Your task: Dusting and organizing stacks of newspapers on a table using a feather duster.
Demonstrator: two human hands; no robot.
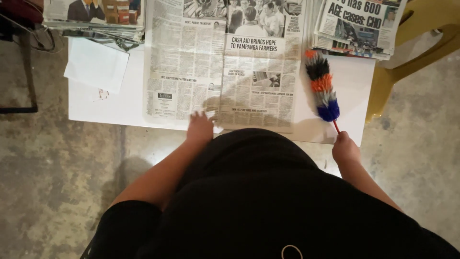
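- Right now your left hand (200, 127) lies flat, fingers spread, on the near edge of the open newspaper (223, 64); it grips nothing, only presses the sheet down
- Your right hand (345, 149) is closed around the thin red handle of the feather duster (322, 86), whose orange, black, grey and blue head rests on the white table (352, 81) just right of the paper
- To my eye the spread sheet could slide or crumple if you lift that flat hand while the duster brushes over it, since nothing else weighs it down
- The near edge of the paper hangs slightly past the table rim, so a hard sweep could tear or drag it off
- The folded stack of papers (359, 24) at the far right sits close to the duster head and could be knocked askew
- A loose white sheet (96, 64) lies at the left end, light enough to be blown off
- The table stands on a mottled concrete floor (52, 177), with a yellow plastic chair (421, 38) at the right; the light is dim
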